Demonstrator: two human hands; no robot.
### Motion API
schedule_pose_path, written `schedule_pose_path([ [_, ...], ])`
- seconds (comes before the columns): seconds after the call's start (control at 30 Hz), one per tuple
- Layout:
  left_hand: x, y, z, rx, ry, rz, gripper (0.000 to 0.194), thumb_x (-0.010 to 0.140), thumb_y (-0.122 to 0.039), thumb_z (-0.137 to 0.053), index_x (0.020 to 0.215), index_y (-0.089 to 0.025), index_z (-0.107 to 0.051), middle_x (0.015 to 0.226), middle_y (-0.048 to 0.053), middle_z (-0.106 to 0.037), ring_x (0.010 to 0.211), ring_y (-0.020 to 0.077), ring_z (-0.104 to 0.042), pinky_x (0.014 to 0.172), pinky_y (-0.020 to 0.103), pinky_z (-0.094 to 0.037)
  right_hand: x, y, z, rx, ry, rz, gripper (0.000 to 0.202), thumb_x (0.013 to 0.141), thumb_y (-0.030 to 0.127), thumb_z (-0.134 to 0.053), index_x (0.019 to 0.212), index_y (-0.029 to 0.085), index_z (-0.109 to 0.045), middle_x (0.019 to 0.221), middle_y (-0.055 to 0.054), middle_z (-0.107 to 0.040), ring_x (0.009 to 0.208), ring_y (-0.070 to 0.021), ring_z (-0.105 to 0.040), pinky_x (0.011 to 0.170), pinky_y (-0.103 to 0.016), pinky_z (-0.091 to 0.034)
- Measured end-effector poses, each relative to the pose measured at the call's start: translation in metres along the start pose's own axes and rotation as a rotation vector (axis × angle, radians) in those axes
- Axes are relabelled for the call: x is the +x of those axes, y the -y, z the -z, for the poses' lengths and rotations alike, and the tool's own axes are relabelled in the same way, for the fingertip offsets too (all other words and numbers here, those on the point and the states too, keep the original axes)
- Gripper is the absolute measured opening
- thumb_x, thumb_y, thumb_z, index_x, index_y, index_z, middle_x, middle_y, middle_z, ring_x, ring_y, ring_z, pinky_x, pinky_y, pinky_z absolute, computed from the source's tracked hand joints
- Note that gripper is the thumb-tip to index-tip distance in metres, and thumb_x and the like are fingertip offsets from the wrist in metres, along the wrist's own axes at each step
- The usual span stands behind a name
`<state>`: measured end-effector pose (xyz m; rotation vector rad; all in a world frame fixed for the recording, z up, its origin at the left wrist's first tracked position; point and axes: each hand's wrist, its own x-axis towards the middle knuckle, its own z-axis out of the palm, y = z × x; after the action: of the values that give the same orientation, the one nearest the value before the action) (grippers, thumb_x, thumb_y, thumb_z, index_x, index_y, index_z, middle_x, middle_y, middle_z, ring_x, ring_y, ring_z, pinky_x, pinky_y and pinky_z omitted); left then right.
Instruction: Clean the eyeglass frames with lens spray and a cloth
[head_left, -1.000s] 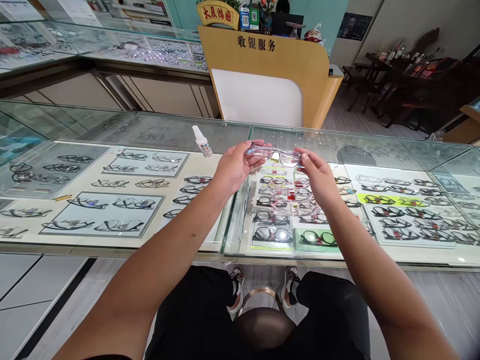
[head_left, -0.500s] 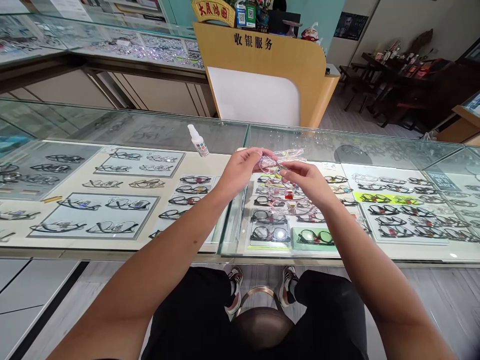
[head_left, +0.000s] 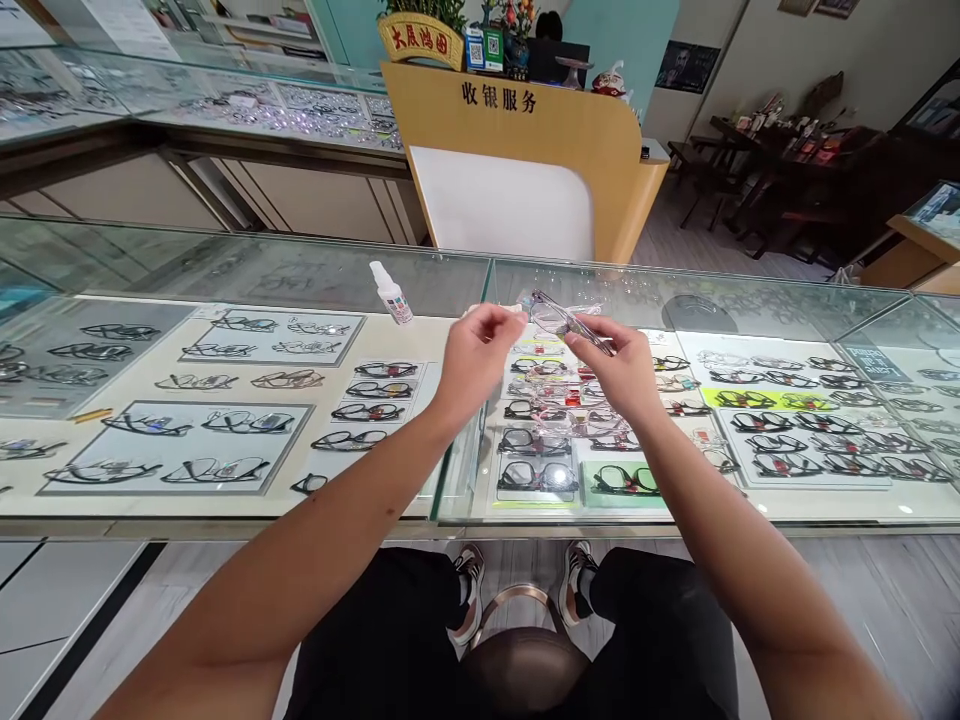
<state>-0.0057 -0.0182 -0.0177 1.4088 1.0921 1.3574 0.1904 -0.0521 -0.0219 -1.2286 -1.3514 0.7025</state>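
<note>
Bright indoor light fills the glass counter (head_left: 420, 350), glare whitening one spectacle lens (head_left: 559, 477); dimmer upper right around a dark wooden table (head_left: 759, 146); wide-angle distortion stretches the forearms (head_left: 330, 545).

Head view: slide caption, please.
The right hand holds eyeglasses over a glass display counter, the left hand close by.

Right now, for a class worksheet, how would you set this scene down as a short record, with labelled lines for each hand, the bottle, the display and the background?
Right hand: holding a pair of glasses above the glass counter
Left hand: raised near that pair; cannot tell whether it holds anything
Bottle: white, on the counter, to the left of both hands
Display: rows of glasses under the glass, one pair on a green backing
Background: wooden desk with a white front panel
</note>
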Motion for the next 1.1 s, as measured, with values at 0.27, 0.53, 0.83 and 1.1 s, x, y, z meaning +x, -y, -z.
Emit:
schedule_pose_path([
  [0.27,-0.017,0.010,-0.018,-0.225,0.205,0.264,0.041,0.074,-0.056,-0.092,0.093,-0.021,-0.084,0.088,0.003,-0.070,0.074,0.0130,-0.051,0.066,0.027,-0.041,-0.009,-0.006,-0.015,-0.415,-0.130,0.510,0.026,0.094,0.028,-0.074,0.119,0.028,-0.081,0.116,-0.010,-0.080,0.111,-0.0306,-0.071,0.101,-0.050,-0.056],
  [0.53,-0.008,0.008,-0.012,-0.089,0.092,0.078,0.036,0.077,-0.054,-0.089,0.085,-0.019,-0.081,0.069,-0.002,-0.056,0.065,0.0121,-0.041,0.062,0.029,-0.033,-0.009,-0.001,-0.012,-0.221,-0.050,0.359,0.012,0.099,0.032,-0.070,0.105,0.028,-0.081,0.105,-0.005,-0.079,0.103,-0.0259,-0.070,0.095,-0.046,-0.055],
  [0.83,-0.006,0.008,-0.005,0.076,0.142,-0.107,0.031,0.084,-0.050,-0.085,0.086,-0.020,-0.078,0.063,-0.006,-0.034,0.060,0.0116,-0.034,0.059,0.028,-0.030,-0.006,0.001,-0.008,-0.211,-0.030,0.330,0.009,0.092,0.028,-0.075,0.085,0.026,-0.071,0.087,-0.002,-0.071,0.085,-0.0222,-0.061,0.084,-0.041,-0.049],
  [1.1,-0.005,0.008,-0.002,0.208,0.150,-0.196,0.020,0.094,-0.042,-0.073,0.093,-0.022,-0.073,0.067,-0.004,-0.042,0.064,0.0144,-0.040,0.064,0.029,-0.034,0.005,-0.007,0.000,-0.149,-0.089,0.240,0.016,0.093,0.035,-0.068,0.081,0.024,-0.065,0.087,-0.001,-0.068,0.085,-0.0202,-0.060,0.084,-0.038,-0.048],
])
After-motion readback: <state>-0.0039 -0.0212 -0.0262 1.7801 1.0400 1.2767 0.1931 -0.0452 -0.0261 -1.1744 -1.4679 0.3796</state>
